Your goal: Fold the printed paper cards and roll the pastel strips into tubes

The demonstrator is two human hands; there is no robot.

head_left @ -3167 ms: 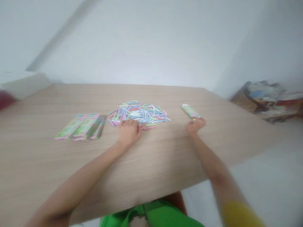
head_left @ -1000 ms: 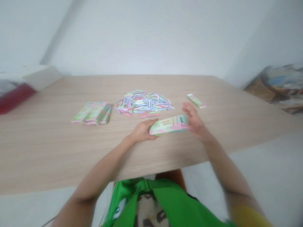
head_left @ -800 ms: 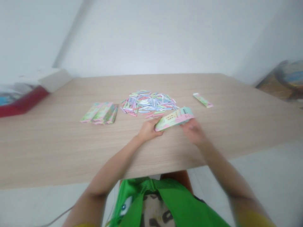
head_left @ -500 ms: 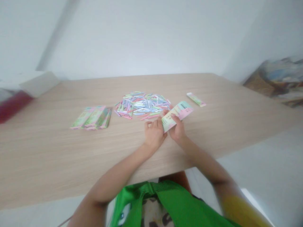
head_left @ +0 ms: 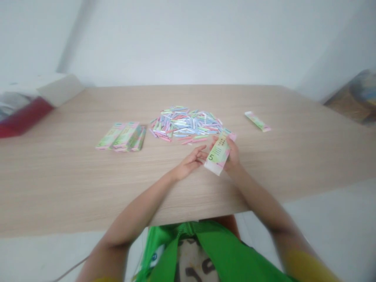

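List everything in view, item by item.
Wooden table: one, pale oak tone, filling the middle of the view.
Pastel sticks: many, pink, blue, green and white, in a loose pile at table centre.
Flat packets: about three, green and pink, side by side left of the pile.
Single packet: one, green and pink, right of the pile.
White box: one, beyond the table's far left corner.
Red object: one, below that box.
Held packet: one, green and pink, printed 5, in the right hand.
Left hand: open, beside the held packet.
Right hand: gripping the held packet.
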